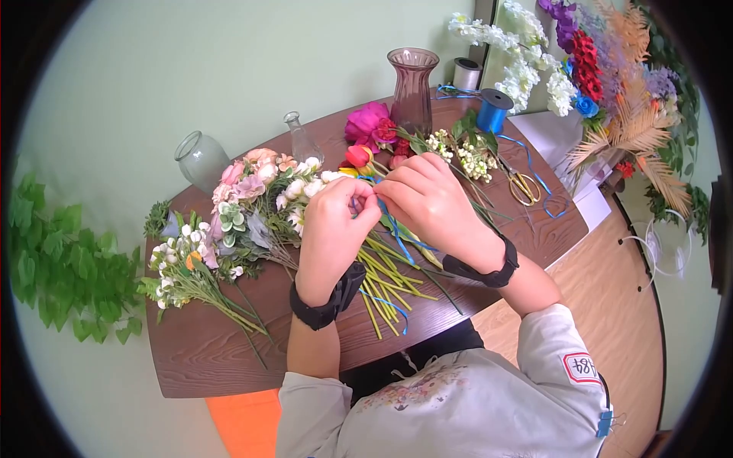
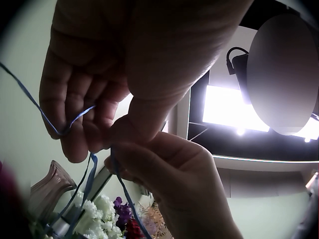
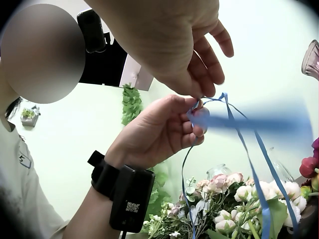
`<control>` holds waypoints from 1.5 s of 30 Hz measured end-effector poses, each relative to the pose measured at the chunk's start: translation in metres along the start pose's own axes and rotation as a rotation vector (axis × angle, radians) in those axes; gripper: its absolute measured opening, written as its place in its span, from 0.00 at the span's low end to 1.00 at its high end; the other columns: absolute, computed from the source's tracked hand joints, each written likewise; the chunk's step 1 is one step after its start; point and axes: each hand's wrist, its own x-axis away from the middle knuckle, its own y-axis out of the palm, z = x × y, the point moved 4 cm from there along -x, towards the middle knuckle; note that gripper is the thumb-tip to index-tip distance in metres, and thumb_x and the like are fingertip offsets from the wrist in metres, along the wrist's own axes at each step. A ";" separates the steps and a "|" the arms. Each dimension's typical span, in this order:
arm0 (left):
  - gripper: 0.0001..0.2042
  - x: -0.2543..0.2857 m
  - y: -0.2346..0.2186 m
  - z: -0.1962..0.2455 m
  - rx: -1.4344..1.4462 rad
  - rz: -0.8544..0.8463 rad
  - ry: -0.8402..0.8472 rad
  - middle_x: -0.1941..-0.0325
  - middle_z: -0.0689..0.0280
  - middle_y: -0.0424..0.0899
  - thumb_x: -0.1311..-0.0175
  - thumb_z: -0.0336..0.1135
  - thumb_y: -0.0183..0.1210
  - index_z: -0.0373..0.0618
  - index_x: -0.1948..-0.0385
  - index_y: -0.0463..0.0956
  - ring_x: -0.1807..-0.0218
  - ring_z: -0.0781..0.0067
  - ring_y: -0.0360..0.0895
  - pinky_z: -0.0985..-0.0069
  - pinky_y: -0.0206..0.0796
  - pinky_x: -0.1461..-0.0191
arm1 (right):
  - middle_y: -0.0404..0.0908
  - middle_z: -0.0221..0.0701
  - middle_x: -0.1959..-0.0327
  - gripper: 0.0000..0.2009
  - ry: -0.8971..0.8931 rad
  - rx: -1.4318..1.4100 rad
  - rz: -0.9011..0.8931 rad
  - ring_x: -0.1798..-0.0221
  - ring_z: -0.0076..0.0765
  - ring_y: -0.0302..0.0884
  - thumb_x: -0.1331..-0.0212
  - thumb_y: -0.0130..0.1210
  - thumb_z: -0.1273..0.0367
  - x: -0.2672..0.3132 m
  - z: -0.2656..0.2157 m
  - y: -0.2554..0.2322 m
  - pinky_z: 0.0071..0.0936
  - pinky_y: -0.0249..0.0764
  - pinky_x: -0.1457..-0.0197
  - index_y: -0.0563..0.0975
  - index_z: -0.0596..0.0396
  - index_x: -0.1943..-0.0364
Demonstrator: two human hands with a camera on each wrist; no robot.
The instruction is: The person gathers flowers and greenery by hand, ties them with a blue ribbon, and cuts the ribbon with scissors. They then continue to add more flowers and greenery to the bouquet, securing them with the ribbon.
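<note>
The left hand (image 1: 336, 229) and the right hand (image 1: 431, 202) meet over the middle of the desk (image 1: 221, 359). Each one pinches the thin blue ribbon (image 3: 264, 211) with thumb and fingertips, and the two hands touch or almost touch. The ribbon hangs down below them in thin strips. In the left wrist view, one strip goes across the fingers of the left hand.

Under the hands lie long green stems (image 1: 382, 286), pointing to the desk's front edge. A red tulip (image 1: 357, 156) is just past the hands, and a big pink flower (image 1: 366, 124) lies behind it, near the back edge. To the left are lots of pale pink flowers (image 1: 244, 179). A bunch of small white flowers (image 1: 179, 259) lies by the left edge.

A round glass jar (image 1: 203, 162), a little glass bottle (image 1: 301, 141) and a tall purple vase (image 1: 413, 91) stand along the back edge. The blue spool (image 1: 495, 113) is at the back right corner. Gold scissors (image 1: 524, 188) lie near the right edge, and more blue ribbon curls beside them.
</note>
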 end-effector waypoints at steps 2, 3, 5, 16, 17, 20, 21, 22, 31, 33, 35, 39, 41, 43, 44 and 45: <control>0.03 0.001 0.000 0.003 -0.071 0.034 0.045 0.81 0.66 0.72 0.57 0.22 0.54 0.35 0.79 0.70 0.79 0.79 0.67 0.83 0.60 0.74 | 0.67 0.28 0.78 0.06 0.017 -0.009 -0.011 0.70 0.31 0.65 0.66 0.53 0.73 0.000 -0.001 0.002 0.26 0.61 0.64 0.70 0.55 0.79; 0.03 0.000 0.002 0.002 -0.071 0.034 0.044 0.81 0.66 0.72 0.57 0.22 0.54 0.35 0.79 0.70 0.79 0.79 0.67 0.83 0.60 0.74 | 0.67 0.28 0.78 0.06 0.041 -0.003 -0.029 0.70 0.31 0.66 0.66 0.53 0.73 0.001 -0.001 0.004 0.25 0.61 0.64 0.70 0.55 0.80; 0.04 0.000 0.003 0.004 -0.137 0.094 0.133 0.83 0.62 0.70 0.59 0.22 0.55 0.36 0.81 0.69 0.81 0.71 0.69 0.77 0.62 0.76 | 0.67 0.28 0.79 0.06 0.065 0.002 -0.046 0.70 0.31 0.66 0.66 0.53 0.73 0.001 0.000 0.006 0.25 0.62 0.64 0.70 0.54 0.80; 0.03 -0.007 0.001 -0.018 0.087 0.146 0.052 0.79 0.66 0.74 0.53 0.24 0.54 0.35 0.77 0.72 0.79 0.81 0.70 0.84 0.61 0.75 | 0.73 0.34 0.76 0.03 0.513 -0.548 -0.079 0.73 0.29 0.73 0.53 0.51 0.76 0.010 0.023 0.020 0.21 0.69 0.69 0.72 0.62 0.73; 0.03 -0.008 -0.003 -0.023 0.065 0.140 0.022 0.79 0.70 0.75 0.49 0.25 0.54 0.34 0.75 0.73 0.79 0.89 0.67 0.89 0.59 0.75 | 0.74 0.32 0.75 0.04 0.627 -0.574 -0.107 0.72 0.24 0.72 0.51 0.51 0.75 0.014 0.029 0.022 0.21 0.69 0.68 0.73 0.63 0.72; 0.04 -0.008 -0.017 -0.039 0.016 0.152 -0.095 0.79 0.70 0.75 0.48 0.26 0.53 0.35 0.73 0.73 0.78 0.87 0.69 0.89 0.61 0.74 | 0.75 0.33 0.76 0.06 0.681 -0.503 -0.242 0.74 0.24 0.72 0.51 0.51 0.74 0.019 0.042 0.015 0.21 0.69 0.68 0.74 0.63 0.70; 0.05 -0.008 -0.019 -0.042 0.073 0.138 -0.096 0.75 0.66 0.76 0.46 0.25 0.50 0.34 0.71 0.72 0.74 0.84 0.73 0.88 0.63 0.71 | 0.75 0.33 0.76 0.06 0.638 -0.470 -0.353 0.74 0.24 0.73 0.51 0.51 0.74 0.021 0.041 0.014 0.21 0.69 0.69 0.74 0.62 0.69; 0.05 -0.008 -0.020 -0.042 0.072 0.139 -0.107 0.75 0.66 0.76 0.46 0.25 0.50 0.34 0.71 0.72 0.74 0.84 0.73 0.88 0.63 0.71 | 0.75 0.34 0.76 0.06 0.591 -0.433 -0.461 0.74 0.25 0.73 0.51 0.51 0.74 0.024 0.040 0.014 0.21 0.69 0.69 0.74 0.62 0.69; 0.11 -0.005 -0.028 -0.028 0.119 0.104 -0.097 0.64 0.61 0.77 0.43 0.22 0.41 0.34 0.63 0.71 0.67 0.77 0.76 0.85 0.65 0.65 | 0.73 0.38 0.65 0.18 0.208 -0.475 -1.051 0.65 0.44 0.73 0.61 0.58 0.69 0.069 -0.017 0.063 0.33 0.68 0.62 0.71 0.60 0.62; 0.11 -0.004 -0.031 -0.024 0.164 0.151 -0.068 0.63 0.60 0.76 0.43 0.22 0.41 0.34 0.62 0.71 0.66 0.76 0.76 0.84 0.65 0.64 | 0.73 0.39 0.66 0.17 0.200 -0.424 -1.076 0.65 0.44 0.73 0.61 0.58 0.69 0.074 -0.030 0.073 0.33 0.68 0.62 0.71 0.60 0.64; 0.11 -0.002 -0.033 -0.016 0.181 0.168 -0.055 0.63 0.60 0.76 0.43 0.22 0.41 0.34 0.62 0.70 0.66 0.76 0.76 0.85 0.65 0.64 | 0.74 0.41 0.68 0.14 0.188 -0.339 -1.112 0.66 0.45 0.73 0.61 0.58 0.68 0.084 -0.036 0.084 0.35 0.70 0.64 0.70 0.61 0.71; 0.10 0.003 -0.037 -0.006 0.198 0.189 -0.017 0.63 0.60 0.76 0.42 0.22 0.41 0.33 0.62 0.70 0.65 0.75 0.76 0.85 0.65 0.64 | 0.76 0.42 0.74 0.10 0.258 -0.328 -1.099 0.68 0.47 0.75 0.61 0.58 0.69 0.091 -0.037 0.098 0.36 0.72 0.65 0.74 0.63 0.77; 0.10 0.004 -0.037 -0.002 0.216 0.196 -0.007 0.63 0.60 0.76 0.42 0.23 0.41 0.33 0.62 0.70 0.66 0.75 0.76 0.85 0.65 0.64 | 0.75 0.43 0.76 0.08 0.272 -0.328 -1.036 0.68 0.49 0.74 0.58 0.55 0.69 0.094 -0.033 0.105 0.37 0.71 0.65 0.75 0.62 0.78; 0.10 0.006 -0.037 0.001 0.236 0.199 0.000 0.63 0.60 0.76 0.42 0.23 0.41 0.33 0.62 0.70 0.66 0.75 0.76 0.85 0.65 0.63 | 0.75 0.42 0.77 0.07 0.306 -0.365 -1.048 0.69 0.47 0.74 0.58 0.53 0.70 0.099 -0.030 0.110 0.36 0.70 0.66 0.74 0.60 0.78; 0.10 0.006 -0.037 0.003 0.250 0.204 0.014 0.63 0.60 0.76 0.42 0.23 0.41 0.33 0.62 0.70 0.66 0.75 0.76 0.85 0.65 0.63 | 0.75 0.41 0.77 0.06 0.343 -0.403 -1.064 0.70 0.46 0.74 0.57 0.52 0.70 0.102 -0.028 0.111 0.36 0.69 0.66 0.74 0.58 0.78; 0.10 0.008 -0.037 0.005 0.264 0.209 0.026 0.63 0.60 0.76 0.42 0.23 0.41 0.33 0.63 0.70 0.66 0.75 0.76 0.85 0.64 0.63 | 0.75 0.41 0.77 0.06 0.343 -0.403 -1.063 0.70 0.46 0.74 0.57 0.52 0.70 0.103 -0.026 0.111 0.36 0.69 0.66 0.74 0.58 0.78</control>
